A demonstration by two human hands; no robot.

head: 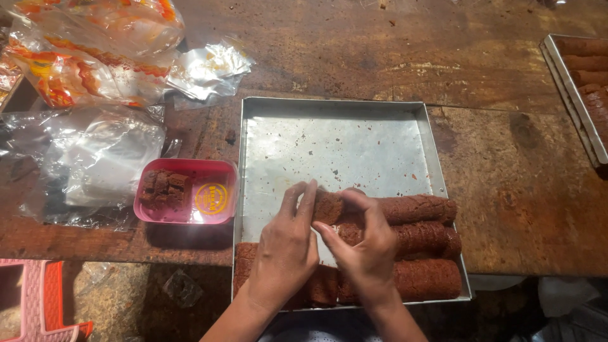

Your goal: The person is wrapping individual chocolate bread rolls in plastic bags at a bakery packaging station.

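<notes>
A square metal tray [335, 136] lies on a worn wooden table. Three long reddish-brown rolls [418, 244] lie side by side along its near edge. Both hands meet over the left end of the farthest roll. My left hand [286, 244] pinches a short brown piece [327, 207] at that end with thumb and fingers. My right hand [364, 244] grips the same roll just to the right of the piece, fingers curled over it. A small pink plastic tub [218, 193] left of the tray holds several brown pieces in its left half.
Clear plastic bags and orange-printed wrappers [95, 57] pile at the far left. A second metal tray with brown rolls [586, 88] shows at the right edge. A pink plastic stool [38, 301] stands below the table at lower left.
</notes>
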